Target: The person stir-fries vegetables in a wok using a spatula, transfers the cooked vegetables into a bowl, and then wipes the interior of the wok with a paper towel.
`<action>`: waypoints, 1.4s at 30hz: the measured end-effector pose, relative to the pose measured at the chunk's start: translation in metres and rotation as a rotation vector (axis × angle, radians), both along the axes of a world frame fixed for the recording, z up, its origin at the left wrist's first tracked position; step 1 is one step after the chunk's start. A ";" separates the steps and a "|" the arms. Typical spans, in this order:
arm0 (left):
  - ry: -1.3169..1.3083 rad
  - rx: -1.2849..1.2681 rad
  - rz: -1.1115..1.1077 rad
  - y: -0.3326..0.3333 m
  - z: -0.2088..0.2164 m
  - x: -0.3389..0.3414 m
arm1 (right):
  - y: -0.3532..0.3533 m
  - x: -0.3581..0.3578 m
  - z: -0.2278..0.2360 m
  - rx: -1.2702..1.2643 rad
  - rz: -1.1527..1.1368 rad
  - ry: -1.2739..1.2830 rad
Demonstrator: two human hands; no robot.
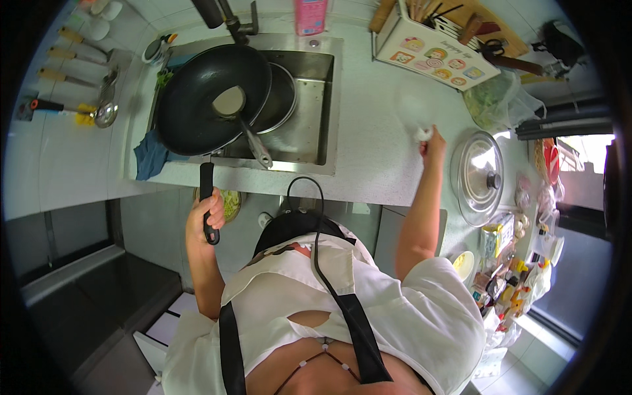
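My left hand [206, 214] is closed round the black handle of a large dark wok [191, 85], which is held over the left part of the sink [313, 112]. A spatula [229, 102] lies in the wok, its grey handle sticking out over the near rim. Beneath the wok, another dark pan [284, 99] shows in part in the sink. Over the counter to the right, my right hand [432, 146] is closed on a small white crumpled wad [423, 134]. The wad is blurred; its material is unclear.
A glass lid [479, 178] lies right of my right arm. Behind stand a utensil and knife holder [434, 52] and a pink package [311, 16]. A blue cloth [151, 157] hangs at the counter's left edge. Ladles [105, 113] hang on the left wall.
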State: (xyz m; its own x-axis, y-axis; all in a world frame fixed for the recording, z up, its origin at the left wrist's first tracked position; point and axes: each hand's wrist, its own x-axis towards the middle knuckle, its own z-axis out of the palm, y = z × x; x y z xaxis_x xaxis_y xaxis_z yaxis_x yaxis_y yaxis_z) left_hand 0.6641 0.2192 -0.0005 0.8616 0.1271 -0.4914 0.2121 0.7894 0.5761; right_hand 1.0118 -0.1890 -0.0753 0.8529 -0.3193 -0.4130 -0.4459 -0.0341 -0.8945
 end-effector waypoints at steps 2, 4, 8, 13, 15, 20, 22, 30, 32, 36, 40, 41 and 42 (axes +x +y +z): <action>0.028 0.012 0.021 -0.001 0.000 0.000 | -0.007 -0.009 0.010 0.113 0.006 0.029; 0.051 0.018 0.039 -0.002 -0.001 -0.004 | 0.004 -0.019 0.014 0.077 0.127 0.049; 0.059 0.028 0.072 -0.001 0.000 -0.012 | 0.084 -0.047 0.004 0.124 0.454 0.031; 0.076 0.041 0.114 0.002 0.001 -0.025 | 0.193 -0.058 -0.061 0.245 0.846 0.047; 0.095 0.051 0.142 0.004 0.002 -0.026 | 0.231 -0.060 -0.069 0.098 0.850 0.107; 0.085 -0.016 0.182 0.017 0.002 -0.031 | 0.297 -0.048 -0.151 -0.100 0.672 0.249; 0.090 0.004 0.214 0.017 0.010 -0.033 | 0.311 -0.047 -0.179 0.015 0.655 0.255; 0.187 0.042 0.226 0.036 0.027 -0.034 | 0.336 -0.060 -0.184 0.234 0.472 0.215; 0.182 0.044 0.201 0.042 0.026 -0.038 | 0.326 -0.054 -0.184 0.247 0.473 0.147; 0.137 0.040 0.200 0.053 0.025 -0.043 | 0.313 -0.044 -0.148 0.209 0.542 0.287; 0.133 -0.016 0.210 0.060 0.023 -0.049 | 0.299 -0.027 -0.131 0.047 0.504 0.465; 0.137 -0.018 0.208 0.062 0.024 -0.050 | 0.294 -0.027 -0.127 0.012 0.518 0.472; 0.142 -0.021 0.207 0.063 0.024 -0.050 | 0.287 -0.023 -0.123 -0.022 0.532 0.479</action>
State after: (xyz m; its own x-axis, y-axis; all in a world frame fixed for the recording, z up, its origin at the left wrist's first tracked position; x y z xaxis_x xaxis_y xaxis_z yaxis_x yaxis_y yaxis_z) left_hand 0.6138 0.2825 0.0238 0.7405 0.2823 -0.6098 0.1221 0.8359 0.5352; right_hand 0.9887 0.0979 -0.1980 0.6217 0.0767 -0.7795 -0.7075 -0.3722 -0.6008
